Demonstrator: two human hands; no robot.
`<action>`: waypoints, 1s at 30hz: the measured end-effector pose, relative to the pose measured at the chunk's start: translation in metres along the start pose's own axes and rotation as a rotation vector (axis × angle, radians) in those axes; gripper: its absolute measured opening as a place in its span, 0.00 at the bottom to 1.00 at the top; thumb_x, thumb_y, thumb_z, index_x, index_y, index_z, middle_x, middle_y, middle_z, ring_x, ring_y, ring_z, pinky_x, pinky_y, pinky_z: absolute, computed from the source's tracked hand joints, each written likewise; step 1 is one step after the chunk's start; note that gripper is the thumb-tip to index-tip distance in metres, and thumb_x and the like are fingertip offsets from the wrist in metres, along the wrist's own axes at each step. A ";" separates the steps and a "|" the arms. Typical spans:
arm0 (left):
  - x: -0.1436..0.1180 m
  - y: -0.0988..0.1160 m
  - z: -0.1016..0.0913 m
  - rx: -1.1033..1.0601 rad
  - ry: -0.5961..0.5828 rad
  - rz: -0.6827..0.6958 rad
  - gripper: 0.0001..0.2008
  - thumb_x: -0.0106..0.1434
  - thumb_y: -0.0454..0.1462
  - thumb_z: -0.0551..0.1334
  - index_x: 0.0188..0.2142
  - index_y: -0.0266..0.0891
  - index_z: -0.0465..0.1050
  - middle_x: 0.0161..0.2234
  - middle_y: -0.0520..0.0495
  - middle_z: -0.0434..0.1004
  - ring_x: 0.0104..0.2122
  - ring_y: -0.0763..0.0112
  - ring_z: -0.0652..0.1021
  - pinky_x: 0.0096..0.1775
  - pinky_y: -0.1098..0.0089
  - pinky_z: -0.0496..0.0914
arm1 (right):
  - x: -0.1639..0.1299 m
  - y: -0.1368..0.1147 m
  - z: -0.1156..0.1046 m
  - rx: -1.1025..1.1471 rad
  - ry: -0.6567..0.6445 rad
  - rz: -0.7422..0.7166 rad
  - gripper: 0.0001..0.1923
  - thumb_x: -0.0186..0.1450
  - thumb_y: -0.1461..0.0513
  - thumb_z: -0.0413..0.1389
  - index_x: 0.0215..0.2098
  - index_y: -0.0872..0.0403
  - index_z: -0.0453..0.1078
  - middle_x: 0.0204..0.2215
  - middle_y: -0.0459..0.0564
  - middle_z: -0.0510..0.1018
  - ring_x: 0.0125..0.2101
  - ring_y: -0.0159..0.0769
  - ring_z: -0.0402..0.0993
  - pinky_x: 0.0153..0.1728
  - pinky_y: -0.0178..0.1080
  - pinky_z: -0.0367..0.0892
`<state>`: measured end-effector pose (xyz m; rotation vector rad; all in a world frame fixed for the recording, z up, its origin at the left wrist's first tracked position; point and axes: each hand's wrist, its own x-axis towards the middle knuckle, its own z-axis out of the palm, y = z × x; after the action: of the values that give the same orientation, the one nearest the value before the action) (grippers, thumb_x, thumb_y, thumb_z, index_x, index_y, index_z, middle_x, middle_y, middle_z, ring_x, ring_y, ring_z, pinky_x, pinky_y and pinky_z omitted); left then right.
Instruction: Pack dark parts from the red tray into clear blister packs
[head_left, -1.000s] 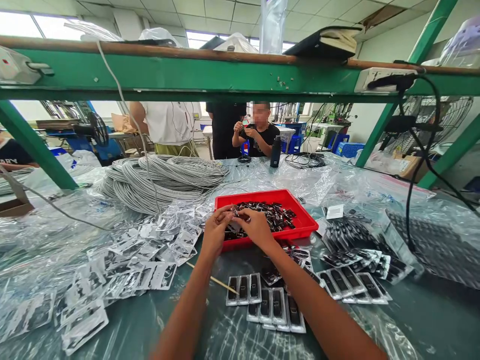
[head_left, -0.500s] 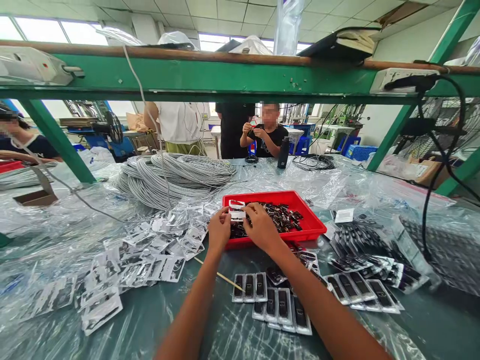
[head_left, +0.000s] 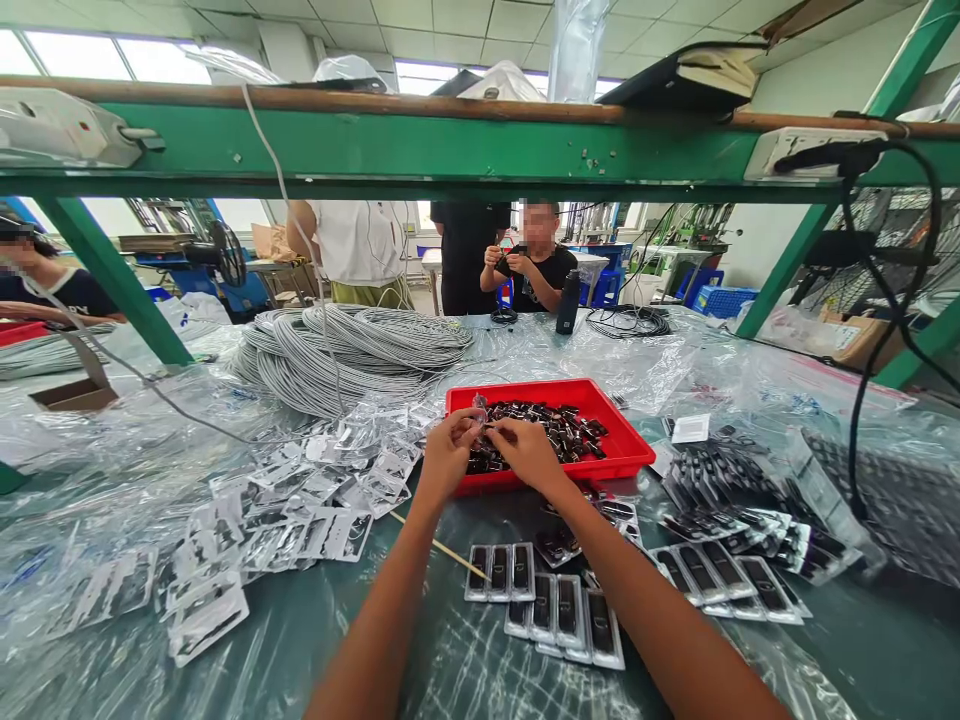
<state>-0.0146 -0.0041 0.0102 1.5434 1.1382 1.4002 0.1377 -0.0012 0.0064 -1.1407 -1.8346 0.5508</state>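
Note:
Over the near left part of a red tray (head_left: pixel 626 440), my left hand (head_left: pixel 448 452) pinches a small clear plastic blister pack (head_left: pixel 479 408), seen nearly edge-on. My right hand (head_left: pixel 529 455) is closed beside it, thumb and fingers pressed together at the pack's near right side. Whether the right fingers grip the pack or a small part is too small to make out. Many small dark pieces with shiny metal ends (head_left: pixel 566 432) fill the tray beneath my hands.
Flat clear packs (head_left: pixel 277 500) lie scattered at left. Filled black packs (head_left: pixel 568 610) sit between my forearms, near a thin stick (head_left: pixel 450 553); more packs (head_left: pixel 720 490) are at right. Behind are a grey cable coil (head_left: pixel 352 350), a dark bottle (head_left: pixel 568 303) and a seated person (head_left: pixel 551 270).
The pack has turned from showing its white face to nearly edge-on. My right hand's fingers have drawn together and moved slightly lower beside it.

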 end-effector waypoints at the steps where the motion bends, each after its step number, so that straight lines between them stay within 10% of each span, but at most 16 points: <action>1: 0.001 0.001 -0.002 0.087 0.038 0.005 0.14 0.56 0.39 0.60 0.42 0.37 0.75 0.26 0.51 0.74 0.25 0.71 0.75 0.32 0.70 0.71 | 0.002 0.003 -0.003 0.019 -0.008 0.003 0.10 0.66 0.64 0.54 0.36 0.53 0.78 0.29 0.48 0.83 0.29 0.37 0.79 0.37 0.38 0.72; 7: 0.007 0.021 -0.034 0.589 0.346 -0.020 0.16 0.57 0.34 0.53 0.42 0.38 0.75 0.35 0.44 0.80 0.34 0.64 0.79 0.40 0.66 0.72 | 0.009 0.015 -0.008 -0.077 0.146 -0.097 0.18 0.62 0.69 0.51 0.46 0.57 0.76 0.47 0.58 0.81 0.50 0.45 0.76 0.56 0.49 0.67; 16: -0.010 0.062 -0.141 1.158 0.169 -0.225 0.15 0.56 0.34 0.51 0.36 0.38 0.77 0.38 0.37 0.82 0.38 0.51 0.81 0.39 0.60 0.73 | 0.010 0.001 0.001 -0.094 0.151 -0.234 0.19 0.61 0.71 0.51 0.48 0.57 0.74 0.47 0.58 0.79 0.50 0.44 0.75 0.56 0.48 0.68; 21: -0.018 0.080 -0.153 1.060 0.199 -0.075 0.15 0.57 0.41 0.51 0.35 0.40 0.75 0.38 0.39 0.82 0.38 0.53 0.81 0.42 0.59 0.73 | 0.003 -0.010 -0.004 -0.040 0.204 -0.292 0.16 0.60 0.71 0.51 0.44 0.55 0.74 0.43 0.55 0.79 0.46 0.42 0.76 0.52 0.46 0.71; 25: -0.022 0.086 -0.127 0.889 0.015 0.006 0.17 0.58 0.45 0.51 0.37 0.41 0.74 0.38 0.41 0.82 0.39 0.58 0.81 0.45 0.61 0.72 | 0.034 -0.056 -0.051 -0.031 0.374 -0.417 0.12 0.64 0.67 0.52 0.44 0.53 0.72 0.44 0.55 0.77 0.48 0.41 0.74 0.51 0.44 0.70; 30: -0.030 0.085 -0.103 0.798 -0.090 0.030 0.17 0.59 0.44 0.52 0.40 0.40 0.74 0.35 0.43 0.81 0.37 0.59 0.79 0.43 0.61 0.72 | 0.167 -0.154 -0.164 -0.131 0.735 -0.484 0.23 0.61 0.62 0.60 0.55 0.57 0.67 0.53 0.61 0.69 0.56 0.47 0.65 0.56 0.49 0.64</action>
<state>-0.1058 -0.0638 0.0922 2.1330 1.7402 0.9042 0.1712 0.0580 0.2779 -0.7811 -1.4168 -0.2542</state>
